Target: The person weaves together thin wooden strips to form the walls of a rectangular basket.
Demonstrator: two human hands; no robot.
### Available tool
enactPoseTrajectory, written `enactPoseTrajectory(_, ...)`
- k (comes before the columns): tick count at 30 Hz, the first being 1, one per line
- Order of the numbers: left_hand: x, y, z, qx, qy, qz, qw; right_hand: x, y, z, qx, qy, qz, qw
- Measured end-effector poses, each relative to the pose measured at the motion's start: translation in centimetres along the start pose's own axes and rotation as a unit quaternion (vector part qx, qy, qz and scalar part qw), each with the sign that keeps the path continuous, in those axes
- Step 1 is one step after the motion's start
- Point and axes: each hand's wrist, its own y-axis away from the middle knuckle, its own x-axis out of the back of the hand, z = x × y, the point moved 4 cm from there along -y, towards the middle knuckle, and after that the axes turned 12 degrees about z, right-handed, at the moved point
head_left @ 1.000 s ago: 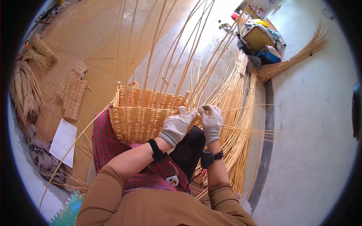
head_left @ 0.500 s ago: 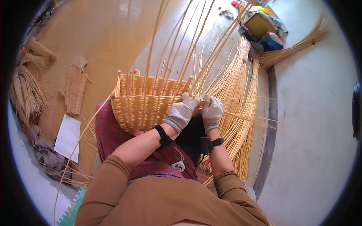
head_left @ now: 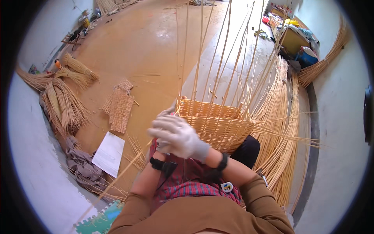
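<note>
A woven wicker basket rests tilted on my lap, with long upright stakes rising from its walls. My right hand, in a pale work glove, crosses in front of the basket's left end with its fingers stretched out, slightly blurred. Behind it is my left hand, also gloved, at the basket's left corner; its fingers are mostly hidden. A long cane strand runs from beside my hands down to the lower left. More loose strands stick out from the basket's right corner.
Long cane bundles lie right of my lap. At left are tied bundles, flat woven pieces, a white sheet and crumpled grey cloth. A box of odds and ends stands far right beside the wall.
Both hands have left the basket's right corner for its left end, the right crossing over the left. The whole view has swung left, so the basket appears further right.
</note>
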Motion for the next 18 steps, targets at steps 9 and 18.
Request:
enactPoseTrajectory(9,0.8,-3.5,0.4,0.082,-0.147,-0.206,0.964,-4.4,4.5,0.4,-0.216,-0.126,-0.179,0.952)
enactPoseTrajectory(18,1.6,-4.6,0.6,0.172,-0.037,-0.287,0.942,-0.5,10.7,5.0,-0.433,-0.489,0.338,0.678)
